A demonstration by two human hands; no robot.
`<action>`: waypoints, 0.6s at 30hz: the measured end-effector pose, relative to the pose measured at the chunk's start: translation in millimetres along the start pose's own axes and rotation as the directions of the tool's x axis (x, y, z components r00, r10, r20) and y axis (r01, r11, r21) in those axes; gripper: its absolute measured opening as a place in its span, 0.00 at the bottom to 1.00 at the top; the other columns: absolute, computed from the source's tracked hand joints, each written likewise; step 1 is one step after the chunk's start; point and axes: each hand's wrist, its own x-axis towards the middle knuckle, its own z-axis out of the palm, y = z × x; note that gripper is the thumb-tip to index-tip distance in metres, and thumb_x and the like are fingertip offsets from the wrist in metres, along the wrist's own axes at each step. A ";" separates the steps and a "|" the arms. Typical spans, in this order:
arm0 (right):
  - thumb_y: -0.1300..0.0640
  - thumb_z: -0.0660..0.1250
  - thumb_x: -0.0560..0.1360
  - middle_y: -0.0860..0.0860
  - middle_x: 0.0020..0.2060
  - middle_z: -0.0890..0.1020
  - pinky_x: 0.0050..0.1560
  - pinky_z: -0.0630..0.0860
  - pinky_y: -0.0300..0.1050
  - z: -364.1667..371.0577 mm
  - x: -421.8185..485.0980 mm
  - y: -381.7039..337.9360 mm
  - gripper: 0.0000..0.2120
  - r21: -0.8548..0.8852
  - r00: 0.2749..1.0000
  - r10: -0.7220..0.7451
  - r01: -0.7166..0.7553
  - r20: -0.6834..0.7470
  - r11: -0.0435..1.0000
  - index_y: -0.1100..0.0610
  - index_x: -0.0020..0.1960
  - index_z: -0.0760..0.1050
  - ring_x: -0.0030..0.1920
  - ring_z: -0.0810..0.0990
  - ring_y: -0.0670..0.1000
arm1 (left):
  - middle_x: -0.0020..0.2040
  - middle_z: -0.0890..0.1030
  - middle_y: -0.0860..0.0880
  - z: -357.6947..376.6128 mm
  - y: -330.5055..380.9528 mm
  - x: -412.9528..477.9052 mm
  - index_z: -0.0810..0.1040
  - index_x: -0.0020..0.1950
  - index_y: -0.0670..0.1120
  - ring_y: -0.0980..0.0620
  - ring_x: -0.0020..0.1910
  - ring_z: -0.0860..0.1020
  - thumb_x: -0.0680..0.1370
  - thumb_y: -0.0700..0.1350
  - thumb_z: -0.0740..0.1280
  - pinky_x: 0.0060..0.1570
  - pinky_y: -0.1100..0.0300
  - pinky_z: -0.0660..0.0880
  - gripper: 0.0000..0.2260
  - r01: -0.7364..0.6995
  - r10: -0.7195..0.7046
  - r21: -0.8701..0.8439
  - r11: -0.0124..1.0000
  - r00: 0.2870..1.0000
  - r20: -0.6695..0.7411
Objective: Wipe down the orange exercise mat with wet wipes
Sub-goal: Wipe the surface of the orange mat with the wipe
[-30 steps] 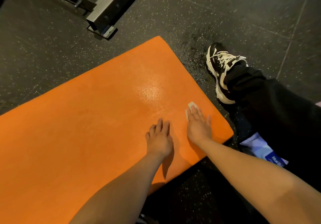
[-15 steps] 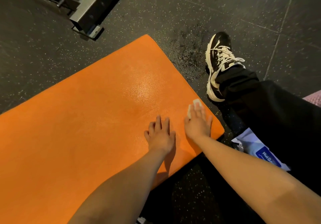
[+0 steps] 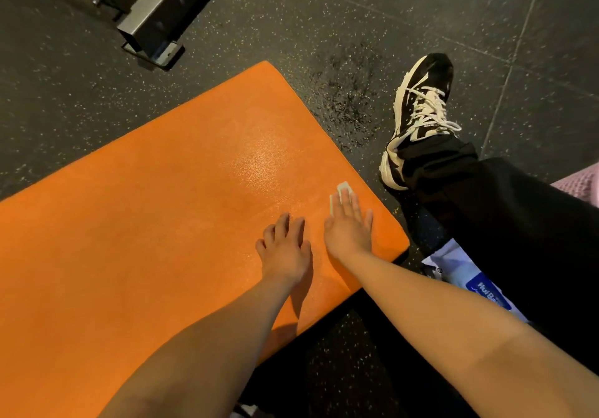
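The orange exercise mat [image 3: 155,210] lies on the dark speckled floor and fills the left and middle of the view. My right hand [image 3: 348,228] presses flat on a small white wet wipe [image 3: 340,190] near the mat's right edge; only the wipe's far end shows past my fingertips. My left hand [image 3: 285,249] rests on the mat just to the left, its fingers spread and slightly bent, holding nothing. A wet sheen [image 3: 259,161] shows on the mat beyond both hands.
My leg in black trousers with a black-and-white sneaker [image 3: 418,116] lies right of the mat. A white-and-blue wipes pack [image 3: 470,281] sits by my right forearm. A metal equipment frame [image 3: 152,25] stands at the top left. Something pink [image 3: 580,184] shows at the right edge.
My right hand with the wipe has slid a little toward the mat's right edge. The left hand stays where it was. The view has shifted slightly.
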 end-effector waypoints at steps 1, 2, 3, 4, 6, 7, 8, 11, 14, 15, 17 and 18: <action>0.50 0.50 0.85 0.47 0.82 0.40 0.79 0.38 0.60 1.3 0.4 -8.3 0.29 0.014 1.000 0.011 -0.011 -0.003 1.000 0.50 0.83 0.43 0.80 0.34 0.49 | 0.81 0.51 0.52 -0.3 0.3 1.2 0.59 0.78 0.59 0.43 0.76 0.53 0.83 0.55 0.57 0.70 0.43 0.55 0.23 0.005 -0.005 -0.017 1.000 1.000 -0.012; 0.50 0.51 0.85 0.47 0.82 0.40 0.79 0.37 0.60 4.4 -0.1 -18.7 0.30 0.024 1.000 -0.022 0.021 0.009 0.999 0.50 0.83 0.43 0.80 0.34 0.48 | 0.81 0.51 0.52 -0.6 0.6 2.5 0.60 0.78 0.59 0.43 0.76 0.54 0.83 0.54 0.57 0.70 0.43 0.55 0.22 0.014 -0.015 -0.039 0.999 1.000 -0.027; 0.50 0.52 0.84 0.47 0.82 0.41 0.79 0.37 0.60 7.9 -1.3 -29.5 0.30 0.025 0.995 -0.097 0.096 0.029 0.995 0.50 0.83 0.44 0.81 0.35 0.48 | 0.82 0.51 0.51 -1.2 1.0 4.3 0.60 0.78 0.59 0.43 0.75 0.55 0.83 0.53 0.57 0.69 0.44 0.55 0.22 0.028 -0.031 -0.062 0.998 0.999 -0.044; 0.51 0.53 0.84 0.46 0.82 0.42 0.79 0.38 0.60 10.4 -2.6 -37.6 0.30 0.017 0.980 -0.192 0.192 0.055 0.981 0.50 0.83 0.46 0.81 0.37 0.47 | 0.82 0.50 0.52 -1.3 0.3 6.2 0.60 0.78 0.59 0.43 0.75 0.55 0.84 0.53 0.56 0.69 0.44 0.54 0.21 0.048 -0.053 -0.079 0.996 0.997 -0.061; 0.52 0.51 0.85 0.45 0.82 0.44 0.79 0.38 0.58 11.2 1.3 -41.0 0.28 -0.025 0.930 -0.350 0.354 0.110 0.935 0.50 0.83 0.48 0.81 0.39 0.47 | 0.82 0.50 0.52 0.1 -5.6 7.5 0.59 0.78 0.60 0.44 0.75 0.54 0.84 0.57 0.54 0.69 0.44 0.53 0.21 0.108 -0.115 -0.072 0.992 0.988 -0.106; 0.51 0.49 0.86 0.45 0.82 0.45 0.79 0.37 0.58 8.6 6.7 -37.0 0.27 -0.064 0.914 -0.388 0.397 0.118 0.916 0.49 0.83 0.48 0.81 0.39 0.47 | 0.82 0.50 0.52 1.0 -10.2 7.0 0.59 0.78 0.60 0.44 0.75 0.54 0.84 0.58 0.54 0.70 0.43 0.53 0.22 0.139 -0.145 -0.060 0.988 0.982 -0.124; 0.51 0.47 0.86 0.45 0.82 0.44 0.79 0.37 0.59 5.3 12.5 -30.8 0.26 -0.106 0.913 -0.393 0.403 0.106 0.909 0.48 0.83 0.47 0.81 0.38 0.47 | 0.82 0.50 0.52 1.4 -15.6 6.4 0.58 0.78 0.59 0.44 0.76 0.53 0.83 0.59 0.54 0.70 0.43 0.52 0.23 0.164 -0.170 -0.054 0.985 0.976 -0.136; 0.53 0.47 0.85 0.46 0.82 0.40 0.78 0.37 0.60 -2.9 26.9 -17.2 0.28 -0.128 0.984 -0.178 0.178 0.016 0.976 0.48 0.83 0.42 0.81 0.36 0.49 | 0.82 0.50 0.53 1.7 -28.4 8.3 0.55 0.80 0.58 0.44 0.76 0.52 0.83 0.59 0.55 0.71 0.43 0.51 0.26 0.184 -0.193 -0.072 0.980 0.970 -0.145; 0.52 0.48 0.85 0.48 0.82 0.38 0.78 0.38 0.60 0.9 31.2 -33.3 0.29 -0.057 0.999 -0.053 0.053 -0.002 0.997 0.51 0.83 0.42 0.80 0.34 0.49 | 0.81 0.53 0.54 -1.4 -33.8 13.3 0.55 0.81 0.56 0.47 0.75 0.54 0.85 0.54 0.53 0.70 0.46 0.52 0.24 0.195 -0.214 -0.122 0.973 0.962 -0.171; 0.52 0.49 0.85 0.48 0.82 0.39 0.78 0.39 0.60 4.9 29.4 -42.7 0.29 -0.047 0.996 -0.087 0.088 0.005 0.995 0.51 0.83 0.43 0.80 0.34 0.49 | 0.81 0.54 0.54 -2.2 -35.6 14.1 0.55 0.81 0.56 0.47 0.75 0.54 0.85 0.53 0.54 0.70 0.47 0.53 0.23 0.195 -0.216 -0.132 0.972 0.961 -0.174; 0.53 0.50 0.85 0.48 0.82 0.40 0.78 0.38 0.61 12.9 22.5 -59.5 0.29 -0.048 0.971 -0.233 0.236 0.048 0.971 0.52 0.83 0.44 0.80 0.35 0.48 | 0.80 0.55 0.53 -3.7 -38.3 15.3 0.56 0.81 0.56 0.47 0.74 0.56 0.85 0.51 0.55 0.69 0.47 0.54 0.23 0.181 -0.210 -0.160 0.970 0.959 -0.189; 0.52 0.50 0.85 0.47 0.82 0.41 0.79 0.38 0.61 16.6 18.7 -64.7 0.29 -0.058 0.943 -0.322 0.327 0.083 0.943 0.51 0.83 0.45 0.81 0.35 0.48 | 0.80 0.56 0.53 -5.2 -39.2 16.1 0.57 0.80 0.56 0.46 0.74 0.57 0.84 0.50 0.56 0.69 0.47 0.55 0.24 0.177 -0.213 -0.184 0.967 0.957 -0.198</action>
